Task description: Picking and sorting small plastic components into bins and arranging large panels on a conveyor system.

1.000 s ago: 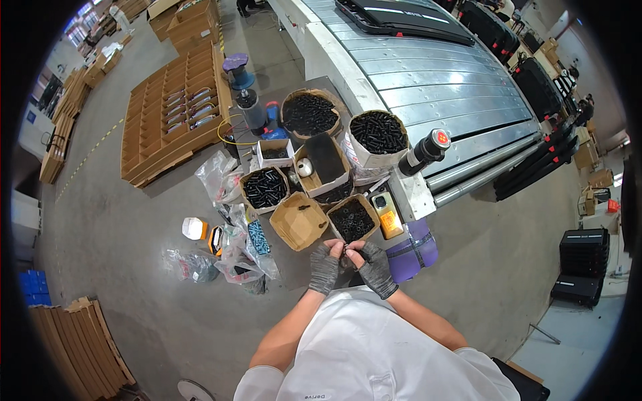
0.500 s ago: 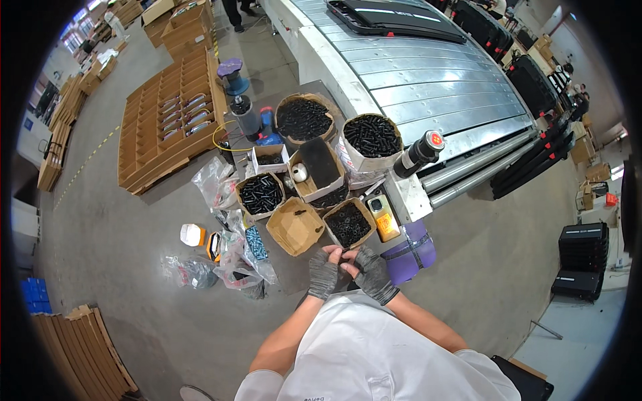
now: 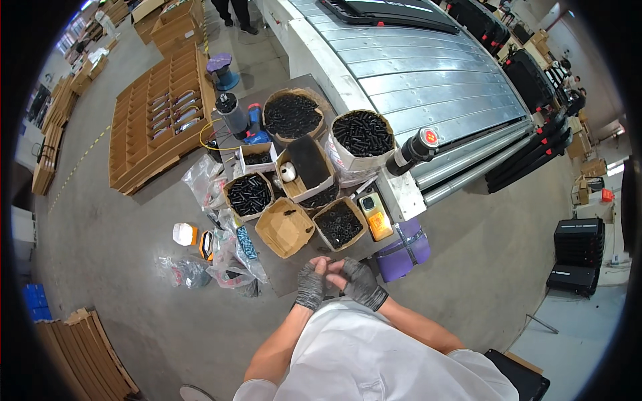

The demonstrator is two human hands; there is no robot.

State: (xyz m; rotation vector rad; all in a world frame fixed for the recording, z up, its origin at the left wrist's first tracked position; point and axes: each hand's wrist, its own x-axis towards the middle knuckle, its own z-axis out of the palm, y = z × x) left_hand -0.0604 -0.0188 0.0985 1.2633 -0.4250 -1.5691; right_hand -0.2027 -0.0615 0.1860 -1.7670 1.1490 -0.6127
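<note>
In grey fingerless gloves, my left hand (image 3: 311, 284) and my right hand (image 3: 362, 284) meet at the fingertips just in front of the bench. Both are closed in a pinch; whatever is between the fingers is too small to make out. Beyond them lies a box of small black ring-like parts (image 3: 339, 224). Left of it sits an open cardboard box (image 3: 279, 235) with a black bolt (image 3: 289, 212) inside. Another box holds black bolts (image 3: 250, 194).
A phone (image 3: 376, 217) and a purple strapped bundle (image 3: 404, 250) lie right of the boxes. A black cylinder with a red top (image 3: 414, 150) stands by the metal roller conveyor (image 3: 414, 80). Plastic bags (image 3: 231, 257) lie on the left, beside blue screws (image 3: 246, 242). A blue-red power tool (image 3: 255, 123) stands behind.
The view has shifted a little, so the bench and boxes appear further left. My hands remain together, now slightly lower and further from the boxes, with the fingers rearranged.
</note>
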